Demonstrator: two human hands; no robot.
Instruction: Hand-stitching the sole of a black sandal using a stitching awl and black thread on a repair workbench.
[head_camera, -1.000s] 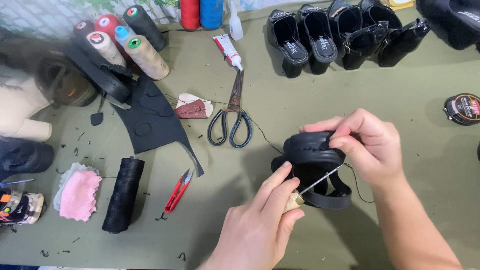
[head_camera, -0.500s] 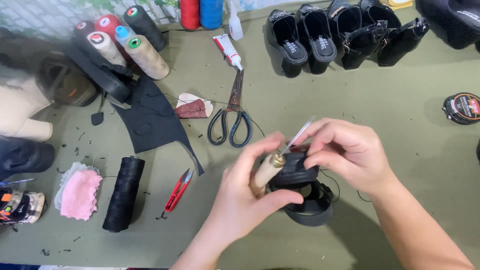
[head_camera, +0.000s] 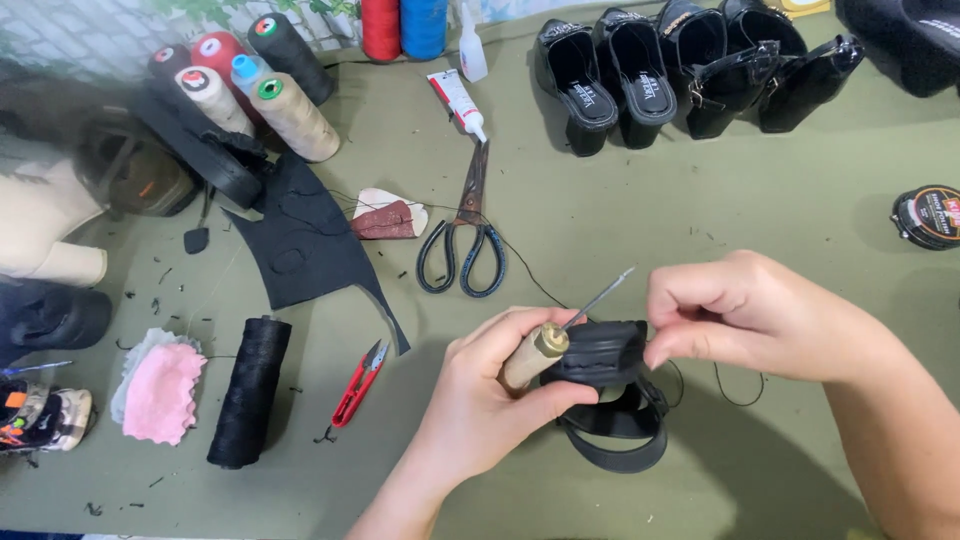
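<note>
Left hand (head_camera: 490, 400) clenched round wooden-handled awl (head_camera: 545, 345) and black sandal (head_camera: 610, 395). Right hand (head_camera: 740, 315) pinches sandal top. Sandal below-right of scissors (head_camera: 465, 235); bare green tabletop (head_camera: 620, 210) between. No containers open to view.

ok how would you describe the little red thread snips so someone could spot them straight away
Start at the olive-green table and find the big black spool of thread lying near its lower left. Just right of that spool, left of the left hand, lie the red thread snips. They are far smaller than the dark scissors further up, and the only red-handled tool.
</note>
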